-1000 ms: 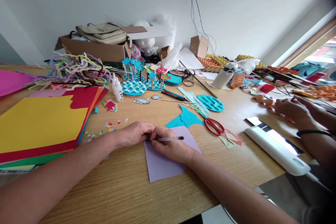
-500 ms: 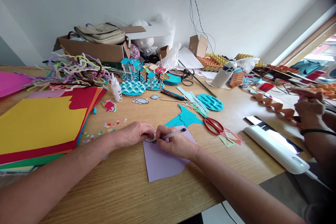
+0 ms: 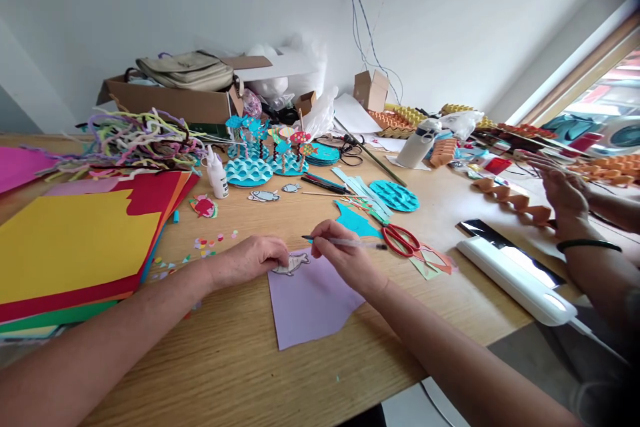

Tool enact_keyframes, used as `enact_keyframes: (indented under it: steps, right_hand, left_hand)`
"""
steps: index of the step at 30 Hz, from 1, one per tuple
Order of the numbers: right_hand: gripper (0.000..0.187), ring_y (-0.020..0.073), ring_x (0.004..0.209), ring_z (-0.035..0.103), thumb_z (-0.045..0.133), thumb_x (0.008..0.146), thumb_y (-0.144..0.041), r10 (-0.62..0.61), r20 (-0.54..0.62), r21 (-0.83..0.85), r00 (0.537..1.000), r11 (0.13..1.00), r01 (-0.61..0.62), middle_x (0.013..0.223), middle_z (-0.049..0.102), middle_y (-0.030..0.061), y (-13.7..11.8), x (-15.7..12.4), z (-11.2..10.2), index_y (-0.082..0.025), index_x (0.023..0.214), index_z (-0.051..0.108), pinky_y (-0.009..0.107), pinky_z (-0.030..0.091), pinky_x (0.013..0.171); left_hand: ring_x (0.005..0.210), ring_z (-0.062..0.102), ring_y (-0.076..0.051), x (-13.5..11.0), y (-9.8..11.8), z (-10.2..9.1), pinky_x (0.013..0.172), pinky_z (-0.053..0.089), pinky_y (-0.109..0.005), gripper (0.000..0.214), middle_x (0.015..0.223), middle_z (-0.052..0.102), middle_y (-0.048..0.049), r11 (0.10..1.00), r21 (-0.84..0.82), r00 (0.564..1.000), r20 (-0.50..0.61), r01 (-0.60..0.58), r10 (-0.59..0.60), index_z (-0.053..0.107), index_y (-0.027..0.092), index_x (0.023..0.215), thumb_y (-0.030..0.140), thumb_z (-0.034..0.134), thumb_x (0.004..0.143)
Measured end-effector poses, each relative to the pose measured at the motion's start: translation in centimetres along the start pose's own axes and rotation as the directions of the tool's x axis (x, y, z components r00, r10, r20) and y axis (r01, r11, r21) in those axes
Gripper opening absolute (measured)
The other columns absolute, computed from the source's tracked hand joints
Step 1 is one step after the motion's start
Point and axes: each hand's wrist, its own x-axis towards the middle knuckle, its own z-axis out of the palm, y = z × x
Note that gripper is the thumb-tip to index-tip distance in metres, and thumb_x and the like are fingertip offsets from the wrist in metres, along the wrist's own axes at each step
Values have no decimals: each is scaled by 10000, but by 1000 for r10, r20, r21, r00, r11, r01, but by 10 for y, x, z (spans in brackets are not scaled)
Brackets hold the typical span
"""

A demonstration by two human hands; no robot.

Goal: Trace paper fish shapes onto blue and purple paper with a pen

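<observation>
A sheet of purple paper (image 3: 310, 307) lies on the table in front of me. On its upper left part rests a small pale paper fish (image 3: 295, 263) with a dark outline. Bunched fingertips of my left hand (image 3: 260, 259) press on the left end of the fish. My right hand (image 3: 345, 257) grips a pen (image 3: 350, 242), its tip pointing left and raised off the paper. Blue paper scraps (image 3: 355, 219) lie just beyond that hand. Red-handled scissors (image 3: 400, 239) lie to its right, on orange and green scraps.
Stacked coloured paper (image 3: 75, 240) covers the left side. A glue bottle (image 3: 217, 173), finished fish models (image 3: 250, 170) and pipe cleaners (image 3: 145, 140) stand or lie behind. At right are a white device (image 3: 515, 280) and another person's hands (image 3: 567, 197).
My right hand has lifted the pen off the fish and moved slightly right, uncovering the fish. The pen now points left. At right, the other person's hands have opened out.
</observation>
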Motion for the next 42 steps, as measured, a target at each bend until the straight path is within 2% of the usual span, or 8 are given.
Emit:
enact_keyframes:
  steps: [6, 12, 16, 22, 28, 31, 37, 42]
  right_hand:
    - [129, 119, 603, 560, 444, 841, -194, -22, 97, -430, 995, 901, 62, 696, 648, -1, -3, -6, 15, -203, 844, 573, 214, 375, 564]
    - [143, 132, 629, 582, 424, 873, -216, -67, 205, -521, 976, 837, 167, 745, 659, 11, -2, -6, 14, -213, 903, 563, 208, 354, 555]
    - [153, 145, 642, 600, 412, 882, -216, -58, 248, -563, 967, 804, 193, 767, 673, 33, -5, -5, 12, -208, 918, 561, 215, 351, 557]
    - [139, 134, 585, 567, 443, 858, -216, -24, 186, -529, 982, 840, 121, 686, 650, 5, -11, -6, 13, -220, 871, 581, 214, 342, 534]
    - [120, 124, 621, 529, 429, 805, -190, -10, 107, -227, 994, 973, 34, 673, 606, -15, -13, -9, -3, -204, 768, 542, 227, 382, 578]
    - [78, 114, 567, 481, 444, 743, -143, -11, 158, -152, 987, 988, 36, 601, 547, -38, -18, -9, -6, -202, 761, 492, 212, 357, 526]
    - [96, 91, 545, 458, 488, 718, -105, -12, 303, -229, 953, 970, 86, 629, 554, -42, -19, -6, 12, -197, 736, 506, 189, 331, 497]
    - [135, 90, 550, 461, 496, 700, -63, 8, 340, -238, 941, 968, 77, 639, 559, -40, -17, -2, 19, -192, 732, 519, 184, 341, 501]
  left_hand:
    - [842, 568, -134, 0, -3, 4, 770, 412, -226, 194, 876, 621, -9, 999, 21, 1000, -2, -26, 26, 625, 176, 827, 77, 461, 856]
    - [908, 545, -153, -3, 1, 9, 826, 395, -269, 265, 931, 630, -28, 998, 64, 1000, -13, -19, 20, 630, 174, 880, 53, 395, 862]
    - [973, 531, -156, -3, 6, 6, 867, 370, -274, 301, 1015, 627, -18, 997, 79, 999, 24, -24, 22, 644, 196, 946, 62, 383, 876]
    - [868, 557, -140, 8, 6, -10, 785, 377, -231, 293, 904, 645, 15, 996, 81, 990, 135, -48, 37, 682, 207, 852, 48, 437, 839]
    - [760, 559, -123, 17, 0, -16, 683, 377, -185, 269, 799, 634, 17, 996, 71, 982, 182, -60, 46, 677, 196, 766, -7, 499, 766]
    - [735, 554, -114, 19, -2, -17, 656, 373, -173, 271, 792, 624, 18, 996, 55, 978, 199, -74, 62, 668, 192, 765, -27, 510, 752]
    - [706, 538, -110, 20, -4, -16, 646, 368, -178, 280, 740, 599, 30, 997, 15, 977, 197, -82, 78, 642, 176, 746, -48, 474, 746]
    - [705, 543, -112, 19, -6, -15, 631, 369, -182, 256, 751, 603, 34, 997, -23, 979, 190, -69, 72, 643, 178, 754, -1, 462, 786]
